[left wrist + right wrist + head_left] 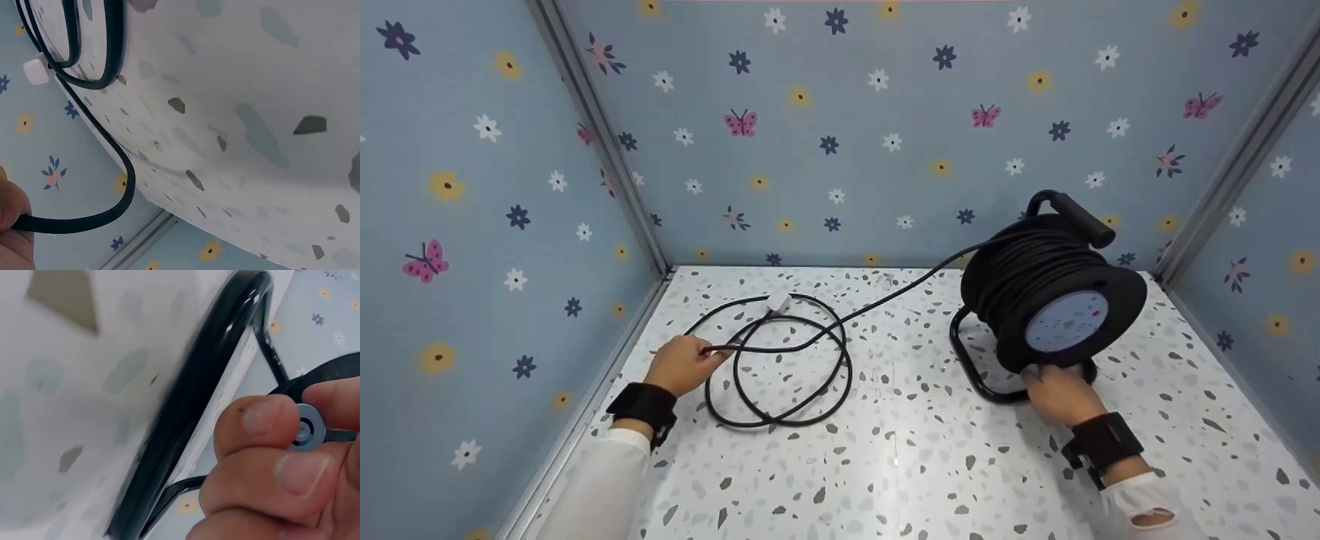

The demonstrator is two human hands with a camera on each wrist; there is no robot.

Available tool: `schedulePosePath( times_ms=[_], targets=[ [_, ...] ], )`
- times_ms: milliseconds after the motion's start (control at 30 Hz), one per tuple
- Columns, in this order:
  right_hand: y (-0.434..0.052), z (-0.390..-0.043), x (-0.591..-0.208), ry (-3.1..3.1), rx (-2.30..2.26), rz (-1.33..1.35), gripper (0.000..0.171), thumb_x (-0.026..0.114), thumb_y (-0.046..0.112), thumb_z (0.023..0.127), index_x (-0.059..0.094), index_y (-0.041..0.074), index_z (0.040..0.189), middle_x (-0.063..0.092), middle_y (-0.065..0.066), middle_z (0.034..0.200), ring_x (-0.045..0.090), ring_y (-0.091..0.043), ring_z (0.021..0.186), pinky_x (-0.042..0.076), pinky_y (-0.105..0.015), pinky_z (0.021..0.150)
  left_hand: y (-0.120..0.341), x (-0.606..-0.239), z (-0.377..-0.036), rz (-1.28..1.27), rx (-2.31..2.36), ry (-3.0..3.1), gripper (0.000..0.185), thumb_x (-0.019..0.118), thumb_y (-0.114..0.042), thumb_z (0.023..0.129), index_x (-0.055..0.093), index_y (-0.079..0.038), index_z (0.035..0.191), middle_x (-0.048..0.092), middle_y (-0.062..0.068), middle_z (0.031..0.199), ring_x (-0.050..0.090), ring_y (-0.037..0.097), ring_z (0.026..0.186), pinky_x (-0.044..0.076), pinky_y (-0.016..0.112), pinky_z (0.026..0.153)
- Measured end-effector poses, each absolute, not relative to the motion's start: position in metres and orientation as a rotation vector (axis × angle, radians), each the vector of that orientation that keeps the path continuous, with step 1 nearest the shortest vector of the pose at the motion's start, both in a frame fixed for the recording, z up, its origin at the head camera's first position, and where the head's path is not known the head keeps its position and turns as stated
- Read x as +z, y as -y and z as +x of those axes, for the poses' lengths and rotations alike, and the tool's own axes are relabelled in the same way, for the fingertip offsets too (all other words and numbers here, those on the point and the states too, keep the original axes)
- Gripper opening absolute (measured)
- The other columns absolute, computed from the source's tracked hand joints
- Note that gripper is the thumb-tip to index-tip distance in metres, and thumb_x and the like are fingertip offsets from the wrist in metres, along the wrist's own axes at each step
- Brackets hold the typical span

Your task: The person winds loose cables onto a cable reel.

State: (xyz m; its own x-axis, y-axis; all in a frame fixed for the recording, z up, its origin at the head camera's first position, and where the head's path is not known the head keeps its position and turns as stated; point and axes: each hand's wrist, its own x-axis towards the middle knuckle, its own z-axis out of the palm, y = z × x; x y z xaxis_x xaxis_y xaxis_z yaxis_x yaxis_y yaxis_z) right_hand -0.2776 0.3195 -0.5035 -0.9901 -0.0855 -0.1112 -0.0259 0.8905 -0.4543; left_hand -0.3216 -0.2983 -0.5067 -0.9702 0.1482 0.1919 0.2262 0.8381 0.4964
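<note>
A black cable reel (1054, 289) on a tubular stand (975, 367) sits at the right of the speckled table (900, 465). Its black cable (900, 289) runs left into loose loops (791, 375) with a white plug (778, 303) at the far side. My left hand (682, 364) pinches the cable at the loops' left edge; the left wrist view shows the cable (107, 219) leaving my fingers (11, 219) and the plug (36, 70). My right hand (1057, 391) is at the reel's lower front, where the fingers (264, 461) grip a small grey knob (306, 430) beside the stand tube (191, 416).
Flowered blue walls (840, 127) with metal corner posts (592, 135) close in the table on the left, back and right. Both wrists wear black camera bands (649, 405).
</note>
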Motion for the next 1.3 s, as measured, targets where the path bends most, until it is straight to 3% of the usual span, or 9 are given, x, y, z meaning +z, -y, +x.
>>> schedulePosePath(
  times_ms=[67, 167, 333, 467, 600, 867, 1067, 1300],
  targets=[
    [-0.313, -0.276, -0.502, -2.927, -0.760, -0.080, 0.065, 0.026, 0.037, 0.118, 0.065, -0.013, 0.133, 0.072, -0.030, 0.113, 0.072, -0.044, 0.095, 0.055, -0.066, 0.093, 0.293, -0.508, -0.319, -0.329, -0.777, 2.890, 0.062, 0.071, -0.042, 0.106, 0.035, -0.022, 0.060, 0.026, -0.008, 0.055, 0.029, 0.012, 0.049, 0.030, 0.028, 0.057],
    [-0.304, -0.276, -0.501, -2.929, -0.863, -0.041, 0.063, 0.026, 0.036, 0.118, 0.067, -0.011, 0.128, 0.072, -0.026, 0.104, 0.070, -0.040, 0.090, 0.054, -0.063, 0.091, 0.285, -0.508, -0.315, -0.381, -0.756, 2.900, 0.063, 0.070, -0.047, 0.106, 0.034, -0.022, 0.059, 0.024, -0.008, 0.054, 0.026, 0.011, 0.049, 0.030, 0.028, 0.057],
    [-0.293, -0.276, -0.499, -2.976, -0.969, -0.032, 0.050, 0.034, 0.031, 0.117, 0.069, -0.003, 0.103, 0.065, -0.016, 0.088, 0.064, -0.033, 0.082, 0.054, -0.060, 0.087, 0.270, -0.511, -0.312, -0.476, -0.719, 2.872, 0.063, 0.070, -0.049, 0.105, 0.034, -0.023, 0.060, 0.024, -0.010, 0.054, 0.025, 0.010, 0.050, 0.031, 0.029, 0.060],
    [-0.283, -0.274, -0.491, -3.015, -1.010, -0.024, 0.045, 0.041, 0.033, 0.116, 0.056, 0.010, 0.080, 0.054, -0.006, 0.073, 0.057, -0.026, 0.070, 0.051, -0.046, 0.072, 0.261, -0.514, -0.311, -0.531, -0.740, 2.853, 0.062, 0.071, -0.050, 0.103, 0.034, -0.024, 0.061, 0.024, -0.011, 0.055, 0.025, 0.009, 0.050, 0.031, 0.028, 0.062],
    [-0.276, -0.271, -0.482, -3.056, -1.084, -0.047, 0.049, 0.045, 0.033, 0.115, 0.046, 0.016, 0.069, 0.047, 0.000, 0.065, 0.051, -0.021, 0.060, 0.043, -0.037, 0.062, 0.253, -0.517, -0.308, -0.574, -0.737, 2.852, 0.064, 0.072, -0.054, 0.101, 0.031, -0.025, 0.062, 0.022, -0.012, 0.056, 0.022, 0.007, 0.051, 0.027, 0.026, 0.060],
    [-0.268, -0.268, -0.464, -3.158, -1.256, -0.088, 0.048, 0.050, 0.029, 0.114, 0.055, 0.013, 0.069, 0.058, 0.000, 0.059, 0.055, -0.020, 0.057, 0.045, -0.035, 0.063, 0.227, -0.515, -0.305, -0.690, -0.679, 2.846, 0.062, 0.068, -0.056, 0.101, 0.031, -0.026, 0.061, 0.024, -0.013, 0.057, 0.024, 0.007, 0.052, 0.026, 0.025, 0.058],
    [-0.268, -0.268, -0.447, -3.209, -1.372, -0.060, 0.043, 0.051, 0.032, 0.114, 0.064, 0.006, 0.082, 0.063, 0.000, 0.062, 0.057, -0.017, 0.058, 0.045, -0.030, 0.065, 0.196, -0.511, -0.298, -0.825, -0.601, 2.825, 0.055, 0.059, -0.053, 0.106, 0.034, -0.026, 0.065, 0.029, -0.013, 0.059, 0.029, 0.007, 0.055, 0.029, 0.026, 0.060],
    [-0.278, -0.270, -0.425, -3.234, -1.499, -0.034, 0.051, 0.049, 0.038, 0.116, 0.065, 0.003, 0.082, 0.062, -0.002, 0.057, 0.057, -0.016, 0.047, 0.044, -0.027, 0.057, 0.158, -0.514, -0.296, -0.960, -0.631, 2.748, 0.052, 0.057, -0.047, 0.108, 0.035, -0.024, 0.067, 0.027, -0.014, 0.059, 0.028, 0.006, 0.055, 0.027, 0.025, 0.059]
  ],
)
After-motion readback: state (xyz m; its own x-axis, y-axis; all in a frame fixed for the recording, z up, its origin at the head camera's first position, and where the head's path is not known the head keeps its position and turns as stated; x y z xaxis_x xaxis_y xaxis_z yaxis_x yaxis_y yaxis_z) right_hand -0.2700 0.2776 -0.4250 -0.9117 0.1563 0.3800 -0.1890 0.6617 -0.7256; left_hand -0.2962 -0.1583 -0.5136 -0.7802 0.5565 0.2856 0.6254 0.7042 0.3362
